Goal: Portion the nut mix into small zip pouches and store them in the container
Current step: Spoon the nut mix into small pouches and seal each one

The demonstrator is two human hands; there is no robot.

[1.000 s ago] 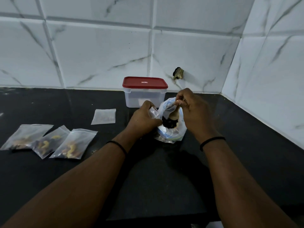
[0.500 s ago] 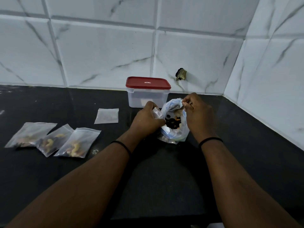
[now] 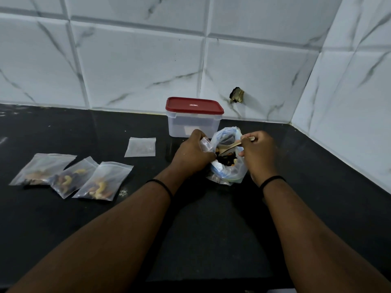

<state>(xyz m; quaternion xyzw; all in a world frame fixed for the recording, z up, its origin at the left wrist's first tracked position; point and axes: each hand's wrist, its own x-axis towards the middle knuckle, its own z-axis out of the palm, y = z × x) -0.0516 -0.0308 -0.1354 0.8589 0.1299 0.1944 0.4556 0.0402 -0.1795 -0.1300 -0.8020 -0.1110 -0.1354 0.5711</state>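
A large clear bag of nut mix (image 3: 231, 170) stands open on the black counter. My left hand (image 3: 191, 152) grips a small zip pouch (image 3: 206, 144) at the bag's left rim. My right hand (image 3: 259, 153) pinches a wooden spoon (image 3: 229, 145) whose bowl dips into the bag. Three filled pouches lie at the left: one (image 3: 42, 169), a second (image 3: 73, 178) and a third (image 3: 103, 180). An empty pouch (image 3: 140, 146) lies flat behind them. The clear container (image 3: 193, 123) with its red lid (image 3: 194, 105) on stands just behind the bag.
The black counter (image 3: 211, 229) meets tiled walls at the back and on the right. A dark hole (image 3: 237, 95) sits in the back wall near the container.
The spoon has lifted so that its handle shows above the bag's mouth. My left hand keeps its hold on the small pouch. The view has shifted slightly.
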